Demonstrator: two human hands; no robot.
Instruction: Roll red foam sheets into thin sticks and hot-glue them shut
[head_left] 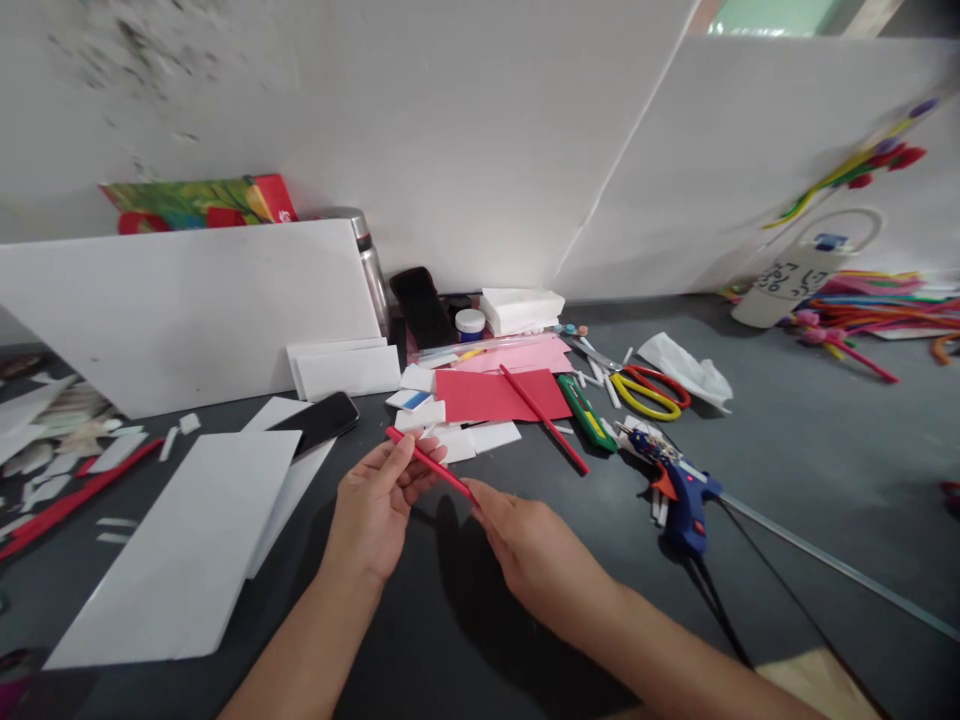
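Between my two hands is a thin red paper tube (441, 470), held at a slant above the dark tabletop. My left hand (382, 500) pinches it close to its upper left end, which sticks out past the thumb. The fingers of my right hand (536, 550) close round its lower right end and hide that tip. Just beyond lies a sheet of red paper (476, 397), with a second red paper tube (545, 420) resting across it. A green utility knife (587, 413) sits beside that sheet.
A blue hot glue gun (686, 505) with a long glue stick and cord lies to the right, near yellow-and-red scissors (649, 393). White boards (180, 540) and a black phone (328, 420) are at left. A steel flask (369, 265) and white bottle (787, 280) stand behind.
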